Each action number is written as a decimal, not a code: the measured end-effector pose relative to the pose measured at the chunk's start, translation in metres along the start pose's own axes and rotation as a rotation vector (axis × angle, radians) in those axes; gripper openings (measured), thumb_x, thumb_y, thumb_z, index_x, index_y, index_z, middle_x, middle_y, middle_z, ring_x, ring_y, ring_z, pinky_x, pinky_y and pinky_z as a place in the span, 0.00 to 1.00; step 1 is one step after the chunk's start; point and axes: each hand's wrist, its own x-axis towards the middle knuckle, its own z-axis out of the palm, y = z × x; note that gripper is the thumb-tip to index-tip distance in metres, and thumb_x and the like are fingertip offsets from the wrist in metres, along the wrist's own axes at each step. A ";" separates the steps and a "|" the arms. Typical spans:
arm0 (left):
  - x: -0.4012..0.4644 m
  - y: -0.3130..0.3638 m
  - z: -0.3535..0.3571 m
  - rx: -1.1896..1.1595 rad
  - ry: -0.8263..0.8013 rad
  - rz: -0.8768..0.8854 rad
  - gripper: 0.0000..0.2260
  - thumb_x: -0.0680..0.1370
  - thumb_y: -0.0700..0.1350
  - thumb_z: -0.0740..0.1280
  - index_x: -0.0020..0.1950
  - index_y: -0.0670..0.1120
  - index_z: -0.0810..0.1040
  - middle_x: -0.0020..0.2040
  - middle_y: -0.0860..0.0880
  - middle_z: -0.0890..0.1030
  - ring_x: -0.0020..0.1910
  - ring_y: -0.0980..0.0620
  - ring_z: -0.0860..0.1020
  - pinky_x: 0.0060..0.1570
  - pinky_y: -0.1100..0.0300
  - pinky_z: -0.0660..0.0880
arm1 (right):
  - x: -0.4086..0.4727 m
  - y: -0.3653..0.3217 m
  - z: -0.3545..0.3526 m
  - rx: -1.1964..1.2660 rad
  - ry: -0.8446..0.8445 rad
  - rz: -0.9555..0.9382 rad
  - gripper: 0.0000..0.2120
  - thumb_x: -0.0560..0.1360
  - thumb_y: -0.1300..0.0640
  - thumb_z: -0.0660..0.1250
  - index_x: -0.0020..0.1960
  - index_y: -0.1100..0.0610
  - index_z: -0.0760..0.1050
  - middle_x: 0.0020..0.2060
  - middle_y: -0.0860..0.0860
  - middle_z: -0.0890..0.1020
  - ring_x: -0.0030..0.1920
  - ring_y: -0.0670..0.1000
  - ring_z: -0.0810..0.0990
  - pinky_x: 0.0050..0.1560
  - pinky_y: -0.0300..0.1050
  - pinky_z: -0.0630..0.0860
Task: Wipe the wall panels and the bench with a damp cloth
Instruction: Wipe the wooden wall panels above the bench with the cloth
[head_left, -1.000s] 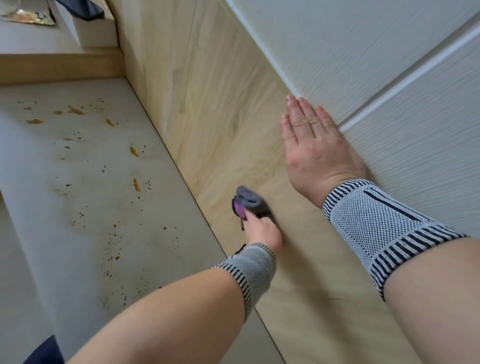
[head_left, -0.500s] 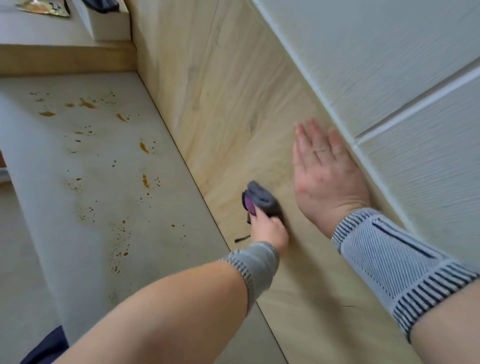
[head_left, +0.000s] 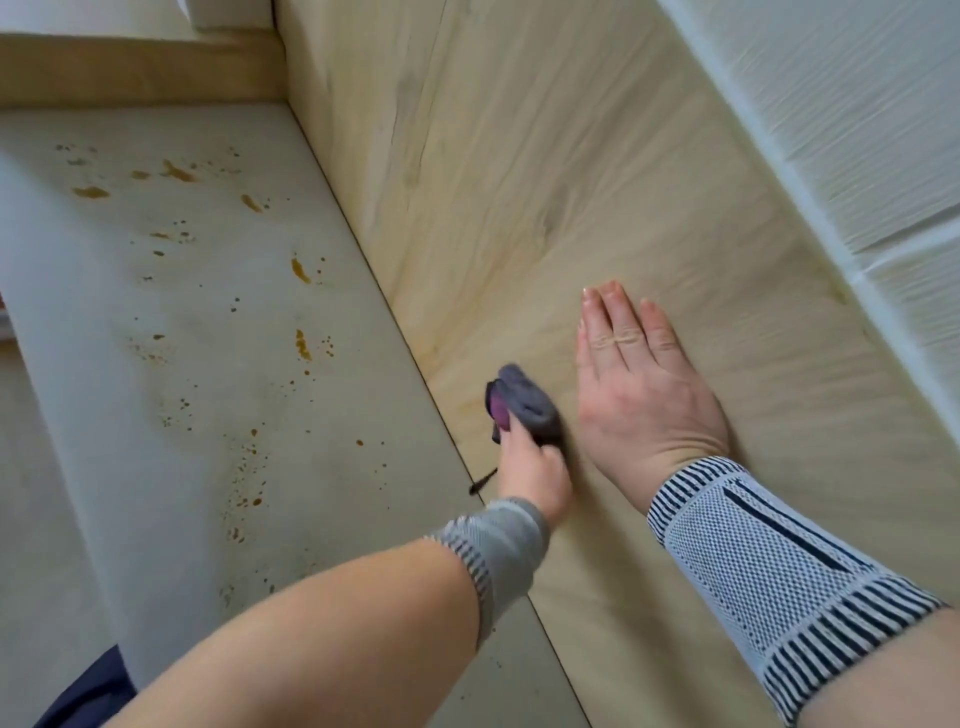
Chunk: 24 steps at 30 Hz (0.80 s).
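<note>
A bunched damp cloth (head_left: 524, 408) is gripped by the left hand (head_left: 535, 470) and pressed low on the wood wall panel (head_left: 519, 208), just above the stained bench (head_left: 182, 364); the right hand (head_left: 639, 384) is laid flat on the panel beside it, seemingly as a brace

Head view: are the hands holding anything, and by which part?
The left hand grips a bunched grey-and-purple cloth by its near end, against the wood wall panel. The right hand rests flat, holding nothing.

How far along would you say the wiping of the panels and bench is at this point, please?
Nothing clearly looks finished. In hand: the left hand grips the grey and purple cloth against the wood-grain wall panel, low near the bench edge, while the right hand rests flat on the same panel. Left: the bench is spattered with brown stains, so it looks unwiped.
</note>
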 end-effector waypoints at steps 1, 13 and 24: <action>-0.011 -0.005 0.003 0.029 -0.012 0.172 0.33 0.80 0.38 0.58 0.82 0.53 0.48 0.81 0.53 0.54 0.78 0.55 0.56 0.75 0.63 0.55 | 0.002 -0.005 0.003 0.000 -0.013 0.008 0.26 0.79 0.63 0.43 0.66 0.75 0.70 0.68 0.67 0.70 0.70 0.66 0.68 0.74 0.56 0.43; 0.085 -0.058 -0.028 0.075 0.034 -0.080 0.31 0.80 0.38 0.57 0.81 0.52 0.51 0.77 0.46 0.64 0.73 0.44 0.67 0.71 0.56 0.65 | -0.008 -0.059 0.074 0.129 -0.158 -0.023 0.26 0.74 0.63 0.47 0.65 0.76 0.69 0.68 0.67 0.71 0.70 0.65 0.69 0.74 0.55 0.42; 0.138 -0.119 -0.042 0.108 0.008 -0.363 0.31 0.81 0.38 0.57 0.82 0.52 0.50 0.75 0.43 0.68 0.68 0.40 0.72 0.65 0.55 0.70 | -0.009 -0.094 0.121 0.099 -0.183 -0.095 0.27 0.73 0.64 0.44 0.66 0.75 0.66 0.69 0.67 0.69 0.71 0.64 0.68 0.74 0.55 0.42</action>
